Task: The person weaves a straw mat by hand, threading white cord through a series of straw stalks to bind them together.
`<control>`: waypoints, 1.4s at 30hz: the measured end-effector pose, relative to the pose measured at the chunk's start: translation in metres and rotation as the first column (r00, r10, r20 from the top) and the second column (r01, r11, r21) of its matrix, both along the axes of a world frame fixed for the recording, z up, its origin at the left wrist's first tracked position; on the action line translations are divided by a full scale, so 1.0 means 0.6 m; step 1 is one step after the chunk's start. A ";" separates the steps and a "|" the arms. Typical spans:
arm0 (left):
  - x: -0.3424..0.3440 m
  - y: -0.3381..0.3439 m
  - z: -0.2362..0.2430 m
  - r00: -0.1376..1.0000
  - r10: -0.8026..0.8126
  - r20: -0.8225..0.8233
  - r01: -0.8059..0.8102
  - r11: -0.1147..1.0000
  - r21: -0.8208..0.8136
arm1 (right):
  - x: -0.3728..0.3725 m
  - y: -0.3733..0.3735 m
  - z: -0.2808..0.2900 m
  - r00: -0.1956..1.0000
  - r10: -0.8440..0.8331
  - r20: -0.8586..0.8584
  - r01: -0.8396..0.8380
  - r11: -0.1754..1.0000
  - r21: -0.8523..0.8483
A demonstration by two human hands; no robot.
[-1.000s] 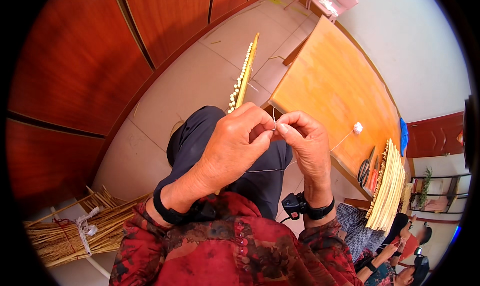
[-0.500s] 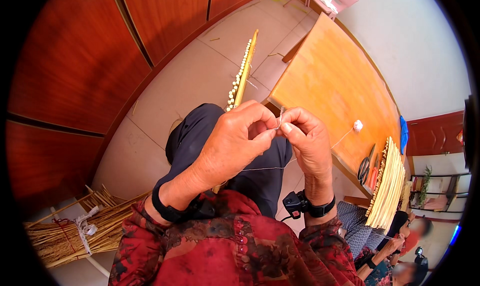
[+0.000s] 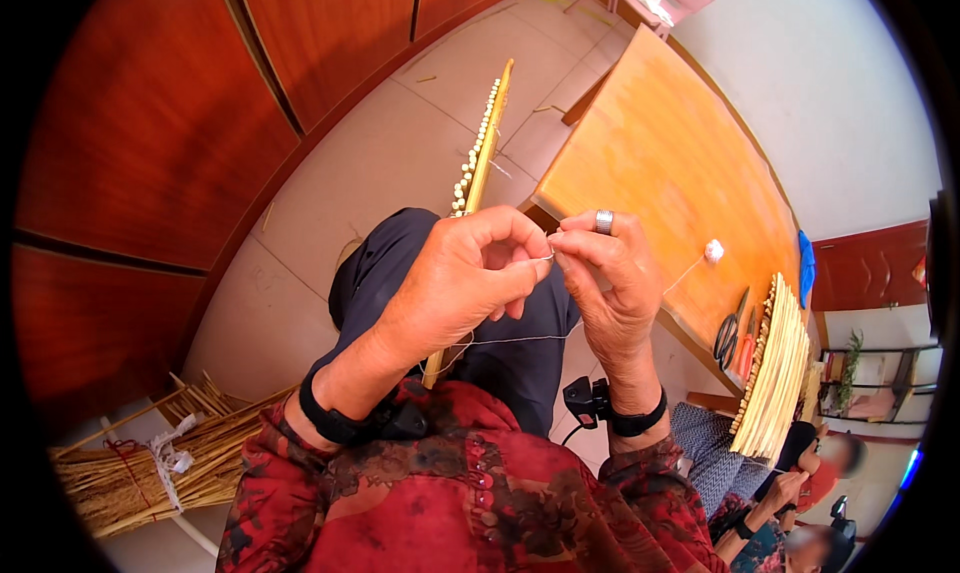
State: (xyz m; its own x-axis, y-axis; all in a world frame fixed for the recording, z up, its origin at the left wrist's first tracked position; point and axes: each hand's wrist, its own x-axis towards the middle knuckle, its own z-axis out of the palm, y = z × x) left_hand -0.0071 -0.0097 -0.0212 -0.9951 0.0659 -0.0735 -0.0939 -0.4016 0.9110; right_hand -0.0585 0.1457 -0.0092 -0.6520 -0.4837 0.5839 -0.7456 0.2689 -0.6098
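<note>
The left hand [image 3: 455,278] and the right hand [image 3: 612,281] are close together in the middle of the frame. Each one has its thumb and pointing finger pressed together, pinching thin white thread [image 3: 522,340] at the tips. The left hand's other fingers curl in loosely. The right hand's other fingers are bent, and one wears a silver ring [image 3: 604,222]. More thread hangs below the hands, over the dark pants [image 3: 385,273]. A long yellow stick [image 3: 486,168] with little pale round bits pokes up above the left hand. On the counter [image 3: 650,143], right of the middle, sit a white thread ball [image 3: 713,252] and black scissors [image 3: 727,341].
</note>
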 end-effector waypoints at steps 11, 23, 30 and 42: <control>-0.002 0.001 -0.009 0.995 -0.095 0.024 0.090 0.982 0.166 | -0.006 0.007 -0.019 0.999 -0.039 -0.025 0.040 0.999 0.022; -0.003 -0.002 -0.016 0.995 -0.100 0.012 0.094 0.967 0.237 | 0.000 0.020 -0.012 0.968 0.030 0.250 -0.035 0.999 0.018; -0.004 0.004 -0.008 0.992 -0.108 0.062 0.095 0.977 0.189 | -0.006 0.004 -0.011 0.991 -0.079 -0.109 0.082 0.996 0.019; -0.001 0.005 -0.005 0.996 -0.066 0.057 0.067 0.998 -0.005 | -0.001 0.009 -0.018 0.988 -0.153 0.007 0.152 0.988 0.034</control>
State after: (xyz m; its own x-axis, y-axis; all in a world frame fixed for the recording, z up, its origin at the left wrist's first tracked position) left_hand -0.0079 -0.0066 -0.0244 -0.9827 0.1311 -0.1306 -0.1720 -0.3862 0.9062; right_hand -0.0590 0.1510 -0.0200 -0.7253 -0.3972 0.5623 -0.6883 0.3993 -0.6057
